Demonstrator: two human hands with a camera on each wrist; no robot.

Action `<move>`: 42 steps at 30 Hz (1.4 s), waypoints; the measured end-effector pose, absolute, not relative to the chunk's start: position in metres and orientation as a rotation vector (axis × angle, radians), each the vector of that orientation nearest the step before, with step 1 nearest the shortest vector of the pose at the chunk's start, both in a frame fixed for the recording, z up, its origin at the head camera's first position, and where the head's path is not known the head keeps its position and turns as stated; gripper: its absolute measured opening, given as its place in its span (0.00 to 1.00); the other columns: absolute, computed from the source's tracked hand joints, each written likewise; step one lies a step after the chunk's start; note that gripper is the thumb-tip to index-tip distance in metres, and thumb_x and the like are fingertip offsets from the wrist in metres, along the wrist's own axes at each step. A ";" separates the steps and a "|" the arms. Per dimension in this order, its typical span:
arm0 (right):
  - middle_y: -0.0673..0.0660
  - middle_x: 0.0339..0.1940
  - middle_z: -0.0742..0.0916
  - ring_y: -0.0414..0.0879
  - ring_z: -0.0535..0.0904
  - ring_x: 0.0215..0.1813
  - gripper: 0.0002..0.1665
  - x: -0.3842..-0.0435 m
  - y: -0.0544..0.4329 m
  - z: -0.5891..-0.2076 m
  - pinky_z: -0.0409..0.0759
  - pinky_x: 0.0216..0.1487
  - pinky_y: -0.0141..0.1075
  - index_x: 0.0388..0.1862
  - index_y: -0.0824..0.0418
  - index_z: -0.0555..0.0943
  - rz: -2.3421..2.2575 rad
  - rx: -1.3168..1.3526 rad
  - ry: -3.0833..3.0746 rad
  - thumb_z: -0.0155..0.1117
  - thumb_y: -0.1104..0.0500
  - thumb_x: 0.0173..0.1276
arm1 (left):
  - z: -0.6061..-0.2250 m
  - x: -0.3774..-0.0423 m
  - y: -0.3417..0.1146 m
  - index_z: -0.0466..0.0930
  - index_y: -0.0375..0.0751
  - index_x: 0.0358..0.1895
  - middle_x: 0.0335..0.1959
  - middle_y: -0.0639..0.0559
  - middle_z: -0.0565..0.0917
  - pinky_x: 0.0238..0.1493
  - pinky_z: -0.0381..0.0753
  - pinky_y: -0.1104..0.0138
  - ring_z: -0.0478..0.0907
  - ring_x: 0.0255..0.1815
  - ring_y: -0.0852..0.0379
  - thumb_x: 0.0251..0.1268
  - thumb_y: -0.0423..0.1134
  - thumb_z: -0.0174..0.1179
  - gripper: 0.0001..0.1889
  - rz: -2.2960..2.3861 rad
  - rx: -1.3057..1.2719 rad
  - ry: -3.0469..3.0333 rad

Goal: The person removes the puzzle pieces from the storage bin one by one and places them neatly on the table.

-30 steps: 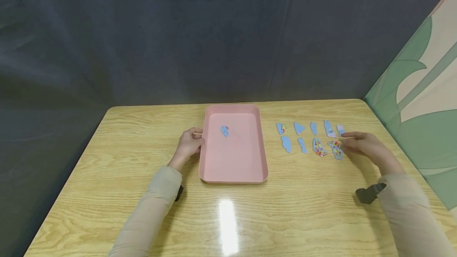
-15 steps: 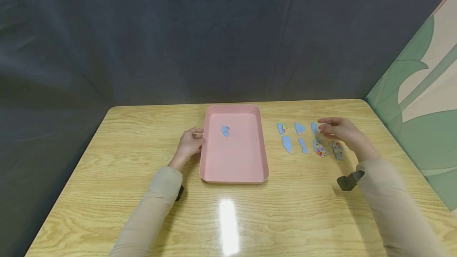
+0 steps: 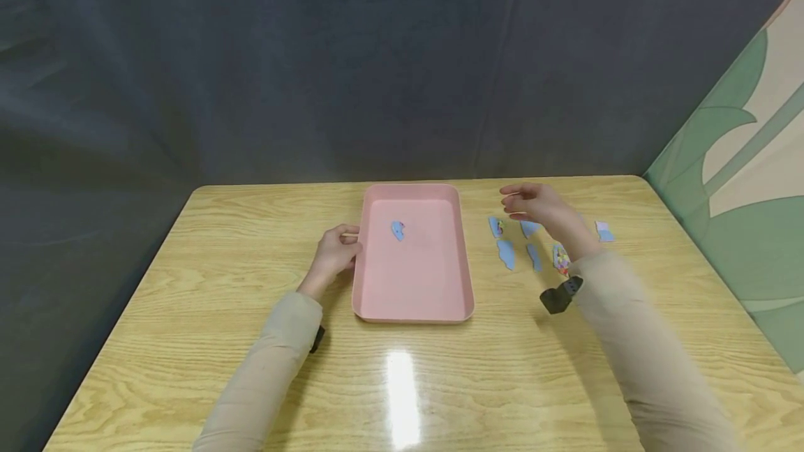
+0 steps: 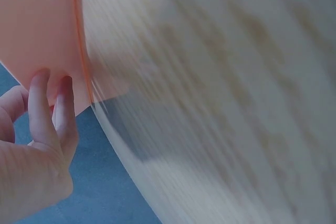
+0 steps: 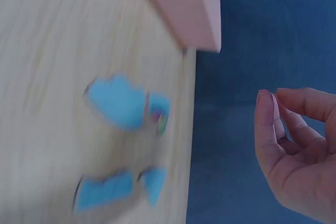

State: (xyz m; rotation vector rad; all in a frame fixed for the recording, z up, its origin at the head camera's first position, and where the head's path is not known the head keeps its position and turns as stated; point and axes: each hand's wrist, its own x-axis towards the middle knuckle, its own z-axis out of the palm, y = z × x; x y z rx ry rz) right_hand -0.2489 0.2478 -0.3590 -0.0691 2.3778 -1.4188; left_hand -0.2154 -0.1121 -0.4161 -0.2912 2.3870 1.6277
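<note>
My left hand (image 3: 333, 254) is at the left side of a pink tray (image 3: 411, 305), its fingers touching the outer wall. In the left wrist view, the fingertips (image 4: 65, 85) lie against that wall. One blue puzzle piece (image 3: 398, 230) lies in the upper part of the tray. My right hand (image 3: 545, 209) is raised above the puzzle pieces right of the tray, with loosely bent fingers. In the right wrist view, its thumb and fingertips are close together and nothing shows between them. Near it lie a blue piece with a colourful print (image 3: 495, 227) and a plain blue piece (image 3: 506, 254).
Other puzzle pieces lie around the right arm: a narrow blue one (image 3: 534, 257), a multicoloured one (image 3: 561, 259) and a blue-and-pale one (image 3: 604, 231). The right hand and forearm cover some pieces. A dark curtain (image 3: 352, 68) hangs behind the wooden table (image 3: 207, 284).
My right hand has moved left from the far-right puzzle pieces and is now above the pieces closer to the tray. My left hand stays at the tray's side.
</note>
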 end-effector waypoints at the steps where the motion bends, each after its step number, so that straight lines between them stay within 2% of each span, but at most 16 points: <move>1: 0.64 0.62 0.74 0.42 0.76 0.54 0.29 -0.251 0.242 -0.358 0.76 0.65 0.39 0.71 0.70 0.60 -1.431 -0.075 2.372 0.49 0.61 0.75 | -0.416 -0.216 -0.112 0.70 0.33 0.63 0.55 0.33 0.79 0.37 0.87 0.67 0.82 0.47 0.46 0.63 0.27 0.51 0.23 1.629 -0.293 2.386; 6: 0.66 0.61 0.74 0.33 0.77 0.44 0.28 -0.257 0.213 -0.352 0.75 0.67 0.43 0.70 0.71 0.62 -1.505 -0.091 2.329 0.50 0.65 0.73 | -0.417 -0.215 -0.112 0.69 0.34 0.63 0.55 0.34 0.79 0.38 0.86 0.67 0.82 0.47 0.46 0.64 0.28 0.51 0.23 1.605 -0.298 2.390; 10: 0.67 0.60 0.75 0.35 0.78 0.44 0.28 -0.262 0.193 -0.352 0.74 0.67 0.46 0.69 0.71 0.63 -1.549 -0.102 2.299 0.51 0.66 0.72 | -0.417 -0.215 -0.113 0.69 0.35 0.64 0.56 0.35 0.79 0.37 0.86 0.67 0.82 0.45 0.48 0.65 0.29 0.51 0.22 1.598 -0.293 2.386; 14: 0.64 0.56 0.77 0.42 0.78 0.48 0.27 -0.268 0.170 -0.356 0.75 0.67 0.46 0.68 0.71 0.65 -1.577 -0.083 2.273 0.52 0.68 0.71 | -0.416 -0.215 -0.114 0.69 0.35 0.64 0.56 0.34 0.79 0.36 0.85 0.69 0.81 0.46 0.49 0.64 0.28 0.50 0.23 1.613 -0.296 2.377; 24: 0.71 0.60 0.76 0.48 0.77 0.50 0.27 -0.272 0.115 -0.369 0.77 0.64 0.46 0.66 0.71 0.68 -1.591 0.007 2.257 0.53 0.71 0.67 | -0.416 -0.215 -0.117 0.69 0.34 0.63 0.56 0.33 0.79 0.35 0.86 0.69 0.82 0.48 0.46 0.64 0.28 0.50 0.23 1.605 -0.285 2.384; 27: 0.70 0.57 0.78 0.47 0.78 0.47 0.26 -0.271 0.104 -0.373 0.79 0.62 0.45 0.64 0.70 0.71 -1.598 0.019 2.278 0.53 0.72 0.66 | -0.416 -0.215 -0.116 0.70 0.35 0.63 0.55 0.33 0.79 0.32 0.84 0.72 0.82 0.46 0.49 0.63 0.28 0.50 0.23 1.597 -0.281 2.394; 32: 0.68 0.50 0.85 0.44 0.83 0.38 0.21 -0.272 0.089 -0.380 0.86 0.48 0.40 0.56 0.67 0.80 -1.590 0.069 2.397 0.60 0.71 0.62 | -0.416 -0.215 -0.116 0.70 0.35 0.63 0.55 0.33 0.79 0.30 0.83 0.72 0.82 0.45 0.50 0.63 0.28 0.50 0.23 1.604 -0.286 2.393; 35: 0.67 0.47 0.86 0.43 0.83 0.35 0.20 -0.271 0.084 -0.385 0.87 0.44 0.37 0.54 0.66 0.81 -1.585 0.061 2.422 0.61 0.70 0.62 | -0.415 -0.215 -0.116 0.70 0.35 0.63 0.55 0.33 0.79 0.30 0.83 0.72 0.81 0.45 0.49 0.63 0.28 0.50 0.23 1.601 -0.291 2.392; 42: 0.66 0.50 0.83 0.46 0.80 0.36 0.21 -0.269 0.080 -0.395 0.85 0.49 0.39 0.58 0.68 0.76 -1.593 0.045 2.349 0.55 0.69 0.66 | -0.416 -0.215 -0.116 0.70 0.34 0.63 0.55 0.33 0.79 0.31 0.83 0.72 0.81 0.45 0.49 0.64 0.28 0.50 0.22 1.600 -0.285 2.392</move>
